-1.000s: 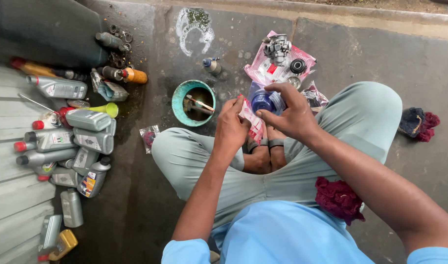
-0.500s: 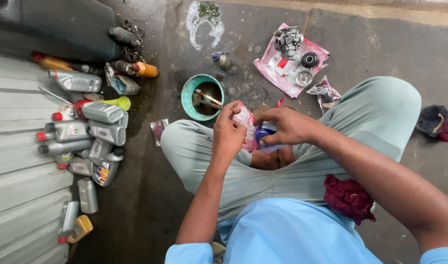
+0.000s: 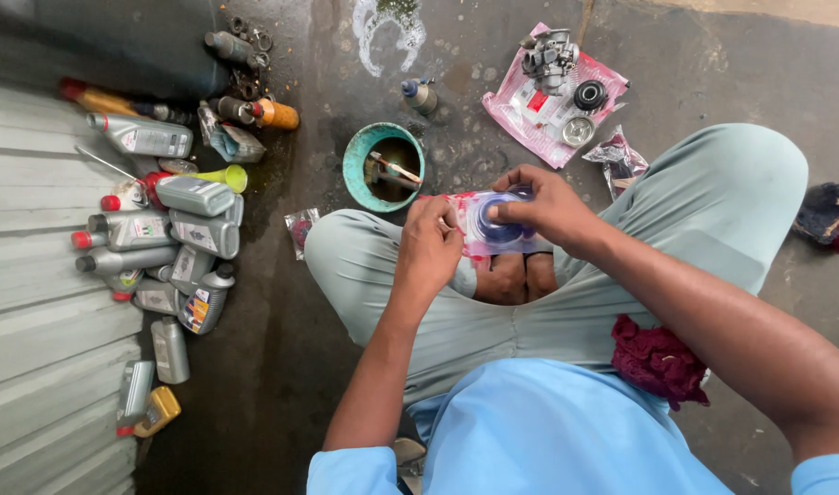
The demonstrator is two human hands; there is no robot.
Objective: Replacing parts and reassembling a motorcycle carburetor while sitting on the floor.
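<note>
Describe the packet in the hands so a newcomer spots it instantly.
Above the crossed legs in grey-green trousers, both hands meet. Left hand and right hand grip a clear plastic packet holding a round blue part. Unlike the pink packet on the floor, it is lifted.

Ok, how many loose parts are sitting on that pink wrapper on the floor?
3 on the pink wrapper: a grey metal assembly at its far end, a black ring beside it, and a round silver cup nearer the knee. Smaller bits may hide underneath.
</note>
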